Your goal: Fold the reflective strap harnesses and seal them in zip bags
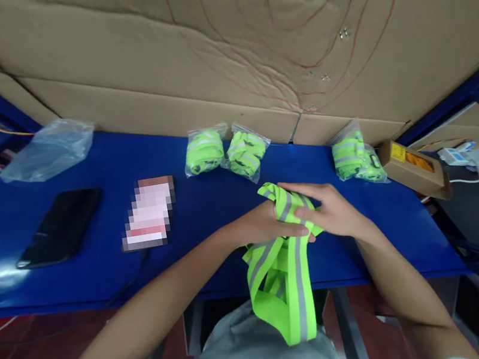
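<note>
Both my hands grip a neon green strap with grey reflective stripes (285,281) over the near edge of the blue table (100,274). My left hand (260,225) holds the bunched upper part, with the strap wound over its fingers. My right hand (333,210) closes on the same bundle from the right. The loose loops of the strap hang down toward my lap.
Three clear bags of folded green straps (204,150) (245,153) (354,155) lie along the cardboard wall (200,46). A black phone (61,225), a blurred-out card (149,213) and an empty plastic bag (50,150) lie at the left. A small cardboard box (415,168) sits at the right end.
</note>
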`<act>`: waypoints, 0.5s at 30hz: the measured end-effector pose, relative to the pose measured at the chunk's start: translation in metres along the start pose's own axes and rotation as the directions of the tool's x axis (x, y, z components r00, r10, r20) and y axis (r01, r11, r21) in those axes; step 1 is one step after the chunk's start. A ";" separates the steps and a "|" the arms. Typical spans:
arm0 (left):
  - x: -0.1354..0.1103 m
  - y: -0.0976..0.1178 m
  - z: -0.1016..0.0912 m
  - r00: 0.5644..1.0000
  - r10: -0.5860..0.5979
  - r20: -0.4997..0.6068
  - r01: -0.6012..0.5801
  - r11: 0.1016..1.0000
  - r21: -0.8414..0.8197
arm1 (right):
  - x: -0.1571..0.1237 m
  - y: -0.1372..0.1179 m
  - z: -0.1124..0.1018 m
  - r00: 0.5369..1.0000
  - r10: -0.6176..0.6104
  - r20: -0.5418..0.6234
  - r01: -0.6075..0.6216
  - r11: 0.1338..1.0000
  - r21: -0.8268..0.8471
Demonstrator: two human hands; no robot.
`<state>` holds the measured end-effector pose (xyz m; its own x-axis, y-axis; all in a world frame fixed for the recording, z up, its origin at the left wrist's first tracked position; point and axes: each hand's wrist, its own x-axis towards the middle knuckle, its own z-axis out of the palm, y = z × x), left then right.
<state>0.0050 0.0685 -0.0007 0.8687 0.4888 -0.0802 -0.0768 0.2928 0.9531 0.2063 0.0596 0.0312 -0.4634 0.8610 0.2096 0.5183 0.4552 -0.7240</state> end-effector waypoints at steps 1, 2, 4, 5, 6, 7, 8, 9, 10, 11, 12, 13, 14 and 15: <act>0.000 0.000 0.001 0.999 0.035 -0.026 -0.033 0.998 0.059 | -0.002 -0.004 -0.001 0.998 -0.037 0.056 0.039 0.999 -0.030; 0.000 0.000 0.002 0.996 0.070 -0.053 -0.063 0.990 0.127 | -0.004 -0.007 -0.001 0.993 -0.069 0.092 0.074 0.996 -0.051; -0.002 0.001 0.003 0.989 0.107 -0.098 -0.080 0.967 0.243 | -0.005 -0.011 0.000 0.988 -0.114 0.108 0.121 0.990 -0.066; -0.003 0.003 0.004 0.990 0.093 -0.108 -0.062 0.963 0.262 | -0.005 -0.012 0.001 0.988 -0.123 0.095 0.129 0.989 -0.066; -0.004 0.004 0.005 0.993 0.056 -0.104 -0.030 0.971 0.235 | -0.006 -0.014 0.002 0.989 -0.129 0.075 0.134 0.989 -0.061; -0.005 0.006 0.006 0.996 0.015 -0.091 0.000 0.987 0.161 | -0.006 -0.015 0.002 0.990 -0.136 0.042 0.138 0.989 -0.058; -0.007 0.007 0.007 0.998 -0.021 -0.060 0.024 0.998 0.055 | -0.006 -0.017 0.002 0.990 -0.140 -0.009 0.139 0.988 -0.061; -0.007 0.008 0.008 0.999 -0.049 -0.013 0.048 0.997 -0.054 | -0.006 -0.018 0.002 0.988 -0.138 -0.071 0.133 0.989 -0.070; -0.007 0.008 0.009 0.997 -0.070 0.043 0.076 0.987 -0.144 | -0.007 -0.019 0.002 0.982 -0.133 -0.134 0.122 0.989 -0.084; -0.007 0.007 0.011 0.992 -0.085 0.094 0.103 0.974 -0.203 | -0.007 -0.020 0.001 0.974 -0.124 -0.187 0.108 0.989 -0.098; -0.006 0.005 0.012 0.988 -0.094 0.119 0.119 0.967 -0.227 | -0.008 -0.020 0.001 0.968 -0.102 -0.230 0.080 0.991 -0.103; -0.004 0.003 0.013 0.988 -0.100 0.117 0.124 0.968 -0.219 | -0.008 -0.020 0.001 0.963 -0.060 -0.262 0.036 0.995 -0.094; -0.002 -0.001 0.013 0.991 -0.102 0.087 0.117 0.974 -0.192 | -0.009 -0.020 0.001 0.959 -0.003 -0.283 -0.017 0.997 -0.070; 0.000 -0.004 0.013 0.995 -0.089 0.035 0.093 0.984 -0.155 | -0.009 -0.020 0.000 0.953 0.060 -0.298 -0.073 0.997 -0.030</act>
<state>0.0113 0.0570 -0.0009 0.8886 0.4319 -0.1542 -0.0705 0.4608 0.8847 0.1999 0.0425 0.0439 -0.1962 0.9153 0.3517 0.5720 0.3982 -0.7172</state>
